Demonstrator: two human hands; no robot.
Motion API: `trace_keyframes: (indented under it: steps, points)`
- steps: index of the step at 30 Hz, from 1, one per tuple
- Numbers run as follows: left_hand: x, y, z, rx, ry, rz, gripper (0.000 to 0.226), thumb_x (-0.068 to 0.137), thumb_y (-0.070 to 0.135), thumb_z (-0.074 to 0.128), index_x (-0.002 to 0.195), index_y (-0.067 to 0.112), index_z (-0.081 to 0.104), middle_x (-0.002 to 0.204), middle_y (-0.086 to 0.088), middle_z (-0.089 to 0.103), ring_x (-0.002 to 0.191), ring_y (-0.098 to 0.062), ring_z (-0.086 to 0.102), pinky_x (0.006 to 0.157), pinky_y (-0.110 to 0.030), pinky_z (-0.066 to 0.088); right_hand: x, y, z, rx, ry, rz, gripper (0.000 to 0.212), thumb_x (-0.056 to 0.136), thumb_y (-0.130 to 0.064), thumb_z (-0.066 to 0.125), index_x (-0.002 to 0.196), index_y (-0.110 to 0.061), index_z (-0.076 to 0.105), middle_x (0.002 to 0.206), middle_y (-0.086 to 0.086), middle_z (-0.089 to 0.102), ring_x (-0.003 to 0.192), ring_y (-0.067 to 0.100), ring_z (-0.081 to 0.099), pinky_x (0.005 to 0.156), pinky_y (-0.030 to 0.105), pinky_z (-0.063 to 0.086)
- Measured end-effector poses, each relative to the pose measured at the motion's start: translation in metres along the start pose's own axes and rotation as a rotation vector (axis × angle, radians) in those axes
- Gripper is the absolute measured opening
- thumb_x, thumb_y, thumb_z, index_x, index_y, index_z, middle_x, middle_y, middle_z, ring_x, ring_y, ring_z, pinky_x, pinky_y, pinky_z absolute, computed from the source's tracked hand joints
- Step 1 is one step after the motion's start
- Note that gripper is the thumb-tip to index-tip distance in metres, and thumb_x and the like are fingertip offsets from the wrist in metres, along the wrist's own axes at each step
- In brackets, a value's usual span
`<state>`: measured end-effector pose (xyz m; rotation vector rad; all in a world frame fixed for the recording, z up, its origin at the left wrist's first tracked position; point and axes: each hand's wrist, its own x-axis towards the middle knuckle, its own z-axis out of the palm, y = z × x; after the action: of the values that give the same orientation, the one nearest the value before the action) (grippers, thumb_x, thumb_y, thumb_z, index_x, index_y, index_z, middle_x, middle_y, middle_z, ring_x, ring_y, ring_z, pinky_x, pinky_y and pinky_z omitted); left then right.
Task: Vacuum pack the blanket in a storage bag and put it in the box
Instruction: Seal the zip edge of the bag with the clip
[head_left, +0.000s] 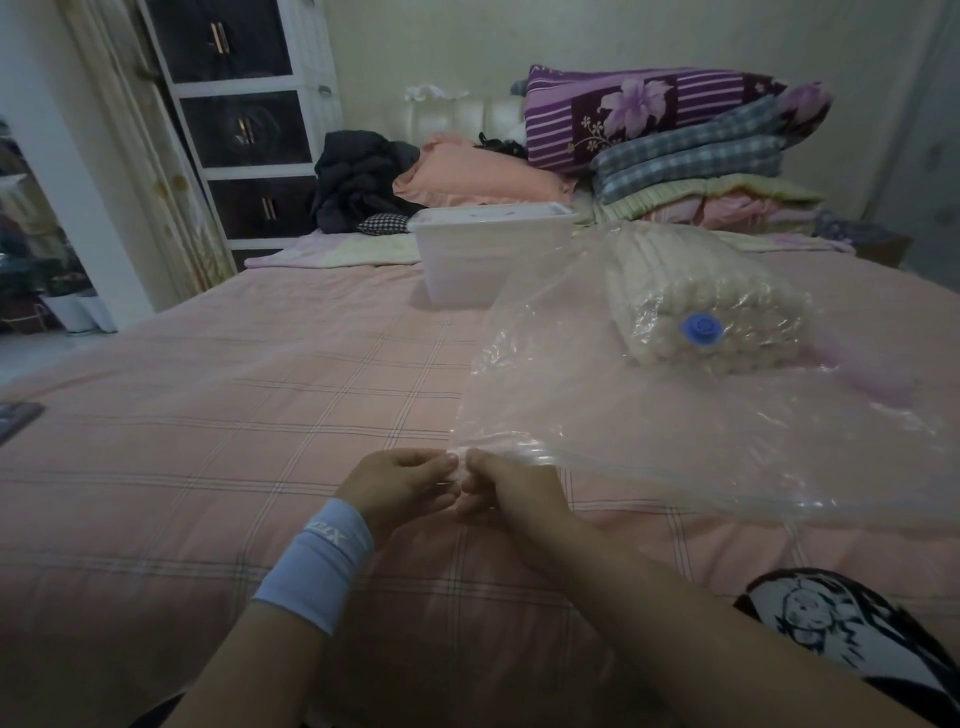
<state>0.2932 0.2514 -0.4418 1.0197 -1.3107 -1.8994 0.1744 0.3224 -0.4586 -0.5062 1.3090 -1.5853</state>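
1. The left hand (400, 486) and the right hand (506, 491) are positioned side by side, fingertips nearly touching, over the pink checked bedspread (208, 441).
2. The near left corner of the clear storage bag (675, 415) is pinched by both hands. The left hand's fingers are closed on the bag edge at its corner; the right hand's fingers are closed on the same edge just beside them.
3. A pale blue wristband (317, 571) is worn on the left wrist.
4. From the right hand, the bag's near edge (727, 488) is seen running away to the right, slightly raised off the bedspread.
5. The folded cream blanket (701, 301) is contained inside the bag, beyond and to the right of the hands, at the bag's far end. The plastic around it is loose and wrinkled.
6. A blue round valve (701, 328) is located on the bag, on the blanket's near face.
7. The white plastic box (488, 254) is placed on the bedspread well beyond the hands, just left of the blanket, with its open top facing up. Its right side is partly overlapped by the bag.
8. Stacked bedding (685, 145) and an orange pillow (478, 176) are situated behind the box, at the far end of the bed.
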Motion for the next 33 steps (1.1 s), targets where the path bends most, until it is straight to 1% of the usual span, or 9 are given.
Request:
trace_keyframes:
  steps: [3, 7, 10, 14, 16, 20, 24, 28, 33]
  points:
    - [0.002, -0.004, 0.005, -0.018, 0.039, 0.039, 0.016, 0.087, 0.000, 0.065, 0.100, -0.009, 0.066, 0.075, -0.018, 0.070, 0.062, -0.017, 0.069, 0.058, -0.021, 0.058, 0.001, 0.001, 0.000, 0.005, 0.022, -0.017, 0.018, 0.094, -0.011, 0.067, 0.082, 0.002, 0.065, 0.059, 0.008, 0.062, 0.043, 0.018, 0.056, 0.057, 0.035, 0.059]
    - [0.005, -0.010, 0.011, 0.005, 0.084, 0.061, 0.013, 0.087, -0.001, 0.065, 0.097, -0.010, 0.067, 0.070, -0.017, 0.069, 0.058, -0.017, 0.068, 0.054, -0.021, 0.057, -0.002, 0.002, 0.001, 0.014, 0.074, -0.041, 0.019, 0.094, -0.007, 0.066, 0.079, 0.004, 0.065, 0.057, 0.012, 0.060, 0.041, 0.017, 0.054, 0.047, 0.026, 0.054]
    - [0.006, -0.014, 0.014, 0.026, 0.092, 0.075, 0.012, 0.088, 0.000, 0.064, 0.094, -0.010, 0.068, 0.068, -0.015, 0.068, 0.058, -0.017, 0.067, 0.059, -0.022, 0.058, -0.001, 0.004, 0.003, -0.006, 0.095, -0.063, 0.019, 0.094, -0.007, 0.066, 0.079, 0.005, 0.066, 0.058, 0.013, 0.060, 0.039, 0.015, 0.054, 0.044, 0.022, 0.050]
    - [0.005, -0.010, 0.013, -0.019, 0.046, 0.070, 0.014, 0.090, 0.004, 0.064, 0.098, -0.006, 0.068, 0.077, -0.015, 0.068, 0.064, -0.017, 0.067, 0.065, -0.022, 0.059, -0.002, 0.000, 0.001, -0.008, 0.060, -0.072, 0.020, 0.094, -0.012, 0.068, 0.081, 0.004, 0.068, 0.062, 0.014, 0.064, 0.044, 0.019, 0.057, 0.050, 0.027, 0.055]
    - [0.004, -0.007, 0.013, -0.049, 0.038, 0.063, 0.014, 0.090, 0.004, 0.063, 0.099, -0.006, 0.068, 0.080, -0.015, 0.069, 0.066, -0.016, 0.068, 0.062, -0.022, 0.059, -0.003, -0.003, -0.001, 0.008, 0.040, -0.056, 0.022, 0.094, -0.016, 0.069, 0.081, 0.002, 0.069, 0.065, 0.014, 0.066, 0.047, 0.023, 0.060, 0.051, 0.029, 0.056]
    - [0.004, -0.005, 0.012, -0.058, 0.048, 0.046, 0.015, 0.088, 0.002, 0.065, 0.099, -0.008, 0.067, 0.082, -0.017, 0.070, 0.067, -0.017, 0.069, 0.065, -0.024, 0.060, -0.004, -0.005, -0.002, 0.029, 0.080, -0.032, 0.022, 0.094, -0.012, 0.067, 0.078, 0.003, 0.067, 0.062, 0.013, 0.066, 0.046, 0.021, 0.059, 0.057, 0.034, 0.059]
    - [0.005, -0.009, 0.016, -0.006, 0.058, 0.051, 0.010, 0.089, 0.003, 0.064, 0.089, -0.007, 0.068, 0.072, -0.015, 0.066, 0.056, -0.015, 0.064, 0.060, -0.021, 0.058, -0.002, -0.001, -0.001, -0.021, 0.109, -0.035, 0.025, 0.095, -0.012, 0.066, 0.076, 0.004, 0.067, 0.056, 0.011, 0.063, 0.044, 0.017, 0.056, 0.049, 0.025, 0.053]
    - [-0.001, -0.013, 0.021, -0.038, 0.058, 0.062, 0.010, 0.090, 0.002, 0.062, 0.087, -0.006, 0.067, 0.068, -0.014, 0.067, 0.055, -0.015, 0.065, 0.056, -0.020, 0.057, -0.004, 0.001, -0.005, -0.048, 0.123, -0.036, 0.024, 0.094, -0.013, 0.067, 0.082, 0.008, 0.069, 0.052, 0.009, 0.061, 0.044, 0.019, 0.055, 0.044, 0.020, 0.048]
    - [-0.010, -0.001, 0.012, -0.018, -0.058, -0.013, 0.013, 0.094, 0.003, 0.056, 0.097, -0.002, 0.068, 0.083, -0.015, 0.073, 0.069, -0.019, 0.071, 0.059, -0.025, 0.059, -0.004, 0.004, -0.006, -0.022, 0.076, 0.019, 0.026, 0.092, -0.022, 0.069, 0.095, 0.004, 0.071, 0.067, 0.014, 0.069, 0.050, 0.022, 0.061, 0.053, 0.031, 0.055]
